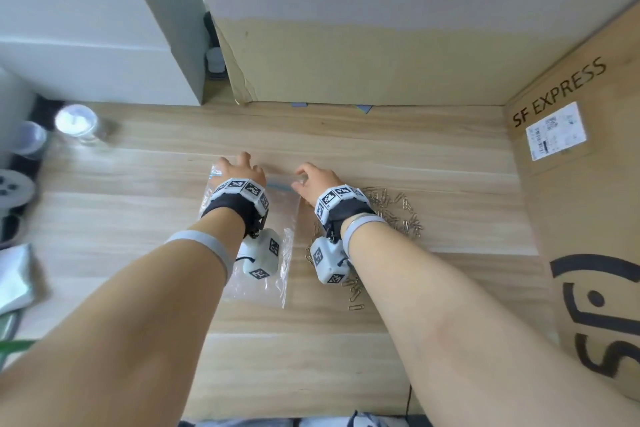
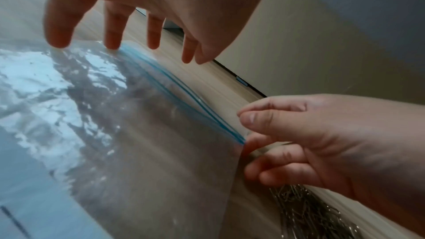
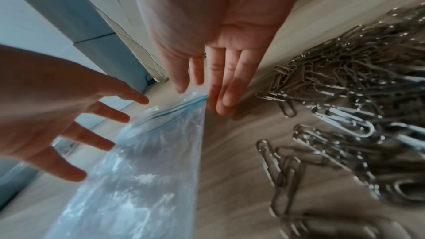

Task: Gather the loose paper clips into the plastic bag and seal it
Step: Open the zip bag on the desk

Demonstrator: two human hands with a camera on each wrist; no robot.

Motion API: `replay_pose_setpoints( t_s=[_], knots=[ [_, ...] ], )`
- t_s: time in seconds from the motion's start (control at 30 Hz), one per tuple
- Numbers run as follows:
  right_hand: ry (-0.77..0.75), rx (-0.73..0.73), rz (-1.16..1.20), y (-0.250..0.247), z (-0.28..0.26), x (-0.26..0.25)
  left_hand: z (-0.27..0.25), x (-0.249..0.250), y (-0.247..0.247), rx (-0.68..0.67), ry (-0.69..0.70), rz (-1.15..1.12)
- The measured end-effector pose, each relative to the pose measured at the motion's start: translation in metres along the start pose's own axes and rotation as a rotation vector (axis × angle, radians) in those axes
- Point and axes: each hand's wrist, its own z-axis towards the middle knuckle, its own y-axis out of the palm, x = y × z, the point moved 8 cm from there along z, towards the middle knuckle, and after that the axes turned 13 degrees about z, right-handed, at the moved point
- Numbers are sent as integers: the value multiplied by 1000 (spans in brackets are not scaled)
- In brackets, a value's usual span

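A clear plastic bag [image 1: 277,218] with a blue zip strip [image 2: 174,86] lies flat on the wooden table [image 1: 346,135], its mouth at the far end. My left hand [image 1: 239,170] hovers over the bag's top left part, fingers [image 2: 112,30] straight and spread, tips at the zip. My right hand [image 1: 313,178] is at the bag's top right corner. Its middle fingertips [image 3: 222,104] touch the table beside the zip end, and thumb and index are close together just above the lip with nothing seen between them. Loose paper clips [image 3: 345,83] lie in a pile right of the bag [image 1: 394,211].
A large SF Express cardboard box [image 1: 588,218] stands along the right. Another box [image 1: 346,45] and a white cabinet [image 1: 86,28] close off the back. Small jars [image 1: 78,123] and other items sit at the far left. More clips [image 1: 353,291] lie under my right forearm.
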Motion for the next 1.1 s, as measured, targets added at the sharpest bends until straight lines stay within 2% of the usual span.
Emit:
replay_pose_setpoints(
  t_s=[0.17, 0.33, 0.5, 0.63, 0.83, 0.97, 1.1],
  knots=[
    [20, -5, 98, -2, -1, 8, -2, 7, 1, -33, 16, -9],
    [42, -13, 110, -5, -5, 19, 18, -23, 14, -53, -123, -13],
    [42, -41, 105, 3, -6, 20, 16, -31, 21, -90, -123, -114],
    [-6, -24, 66, 7, -8, 10, 9, -7, 15, -70, -4, -116],
    [-61, -30, 20, 2, -19, 3, -9, 34, 13, -143, 328, -74],
    [26, -178, -47, 9, -29, 2, -21, 52, 5, -114, 498, -116],
    [180, -145, 194, 18, -30, 23, -29, 56, -2, -77, 622, -38]
  ],
)
